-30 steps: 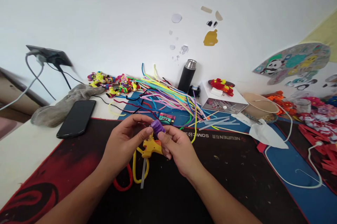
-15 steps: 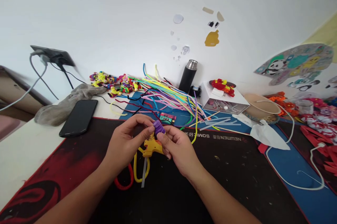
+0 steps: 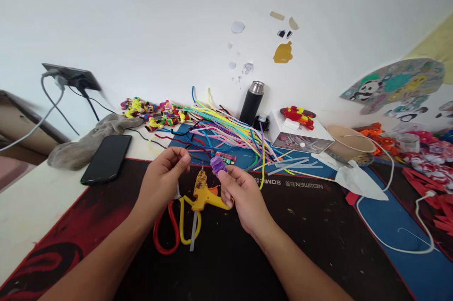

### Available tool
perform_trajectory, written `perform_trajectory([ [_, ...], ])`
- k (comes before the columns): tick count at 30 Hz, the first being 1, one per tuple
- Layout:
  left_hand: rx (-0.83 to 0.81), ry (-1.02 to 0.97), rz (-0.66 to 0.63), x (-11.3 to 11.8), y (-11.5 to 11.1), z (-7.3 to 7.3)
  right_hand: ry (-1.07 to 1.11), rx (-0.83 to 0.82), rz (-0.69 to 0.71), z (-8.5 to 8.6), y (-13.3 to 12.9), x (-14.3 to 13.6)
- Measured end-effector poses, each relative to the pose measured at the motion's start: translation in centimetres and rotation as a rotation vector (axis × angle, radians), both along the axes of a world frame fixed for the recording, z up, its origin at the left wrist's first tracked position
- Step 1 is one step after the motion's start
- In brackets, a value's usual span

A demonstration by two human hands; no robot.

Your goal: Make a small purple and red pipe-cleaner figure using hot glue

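My right hand has thumb and forefinger closed on the near end of a small, purple, fuzzy, ridged coil, raised over the black cloth mat on the desk, its rounded far end free. My left hand, apart from the coil, has thumb and forefinger pinched together; at my remove I cannot tell whether anything fine lies between them. Between the hands, a yellow plastic glue gun with a darkly stained front rests on the mat, a translucent grey stick protruding from its rear; whether its handle touches my right fingers is unclear. Just left lie scissors with one red and one yellow handle loop. I judge the coil light, soft and springy, not slippery; a gentle fingertip pinch across its sides, near one end, should avoid crushing its ridges.
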State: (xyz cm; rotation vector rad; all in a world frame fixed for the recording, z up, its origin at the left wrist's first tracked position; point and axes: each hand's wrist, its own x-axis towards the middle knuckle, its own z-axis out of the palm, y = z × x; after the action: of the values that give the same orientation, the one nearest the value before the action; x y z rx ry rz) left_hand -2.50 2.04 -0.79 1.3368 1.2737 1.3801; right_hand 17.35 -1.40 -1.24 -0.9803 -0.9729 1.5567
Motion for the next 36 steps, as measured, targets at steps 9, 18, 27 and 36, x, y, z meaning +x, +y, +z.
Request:
perform_trajectory([
  [9, -0.003, 0.346, 0.057, 0.1, 0.0, 0.0, -0.023, 0.008, -0.003, 0.0, 0.1, 0.1],
  [18, 0.157, 0.443, 0.07, 0.0, 0.3, -0.6, -0.039, 0.01, 0.011, 0.0, 0.0, -0.1],
  [27, 0.477, 0.423, -0.224, 1.2, -1.9, 0.1, -0.05, 0.024, 0.016, -0.1, 0.0, -0.2],
  [36, 0.485, 0.565, -0.206, 1.4, -1.8, -0.6, -0.042, 0.029, 0.059, -0.5, -0.1, -0.3],
])
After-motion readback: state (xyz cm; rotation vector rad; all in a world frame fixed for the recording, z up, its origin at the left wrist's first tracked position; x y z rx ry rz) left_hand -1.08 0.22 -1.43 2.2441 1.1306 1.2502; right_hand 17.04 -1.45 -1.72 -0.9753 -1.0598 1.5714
